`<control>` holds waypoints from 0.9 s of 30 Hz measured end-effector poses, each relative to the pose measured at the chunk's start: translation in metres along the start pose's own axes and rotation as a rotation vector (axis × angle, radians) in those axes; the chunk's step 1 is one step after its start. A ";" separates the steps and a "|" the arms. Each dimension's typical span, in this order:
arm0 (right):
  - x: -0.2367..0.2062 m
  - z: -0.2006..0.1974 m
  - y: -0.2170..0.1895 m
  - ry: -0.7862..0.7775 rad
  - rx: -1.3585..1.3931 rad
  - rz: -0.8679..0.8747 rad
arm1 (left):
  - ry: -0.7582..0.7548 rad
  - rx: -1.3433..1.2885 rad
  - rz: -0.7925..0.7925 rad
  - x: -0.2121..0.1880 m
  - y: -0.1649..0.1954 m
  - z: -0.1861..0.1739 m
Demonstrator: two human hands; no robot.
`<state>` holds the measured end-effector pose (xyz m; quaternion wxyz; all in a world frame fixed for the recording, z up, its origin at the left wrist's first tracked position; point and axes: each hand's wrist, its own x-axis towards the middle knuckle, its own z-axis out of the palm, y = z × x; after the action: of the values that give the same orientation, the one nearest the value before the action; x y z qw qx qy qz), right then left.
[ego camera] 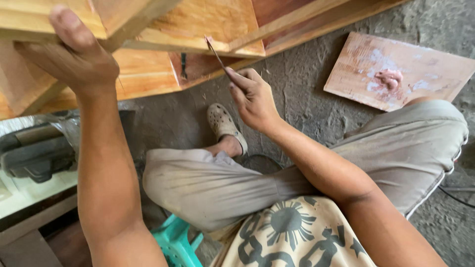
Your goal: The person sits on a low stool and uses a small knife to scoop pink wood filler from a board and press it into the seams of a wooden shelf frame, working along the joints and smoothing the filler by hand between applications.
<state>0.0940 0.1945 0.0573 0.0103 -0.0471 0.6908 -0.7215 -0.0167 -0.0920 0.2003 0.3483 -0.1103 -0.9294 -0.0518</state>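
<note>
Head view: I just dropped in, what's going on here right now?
A person sits on a teal plastic stool on a rough concrete floor, working on a wooden furniture piece. The left hand grips the edge of the wood from below. The right hand holds a thin flat blade, its tip against the edge of a wooden panel. A loose board smeared with pinkish filler lies on the floor to the right, and a power tool rests at the left.
</note>
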 end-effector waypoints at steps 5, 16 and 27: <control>-0.005 -0.005 -0.002 -0.046 0.061 0.010 | 0.031 -0.088 -0.038 -0.006 -0.013 0.005; 0.004 -0.003 0.008 -0.094 0.223 0.252 | 0.031 -0.010 -0.004 -0.008 -0.008 0.005; 0.001 -0.007 -0.015 -0.099 0.145 0.055 | -0.011 0.052 0.070 0.003 0.003 -0.002</control>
<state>0.0931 0.2019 0.0721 0.0675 -0.0630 0.6363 -0.7659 -0.0168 -0.0888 0.2043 0.3475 -0.1341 -0.9279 -0.0149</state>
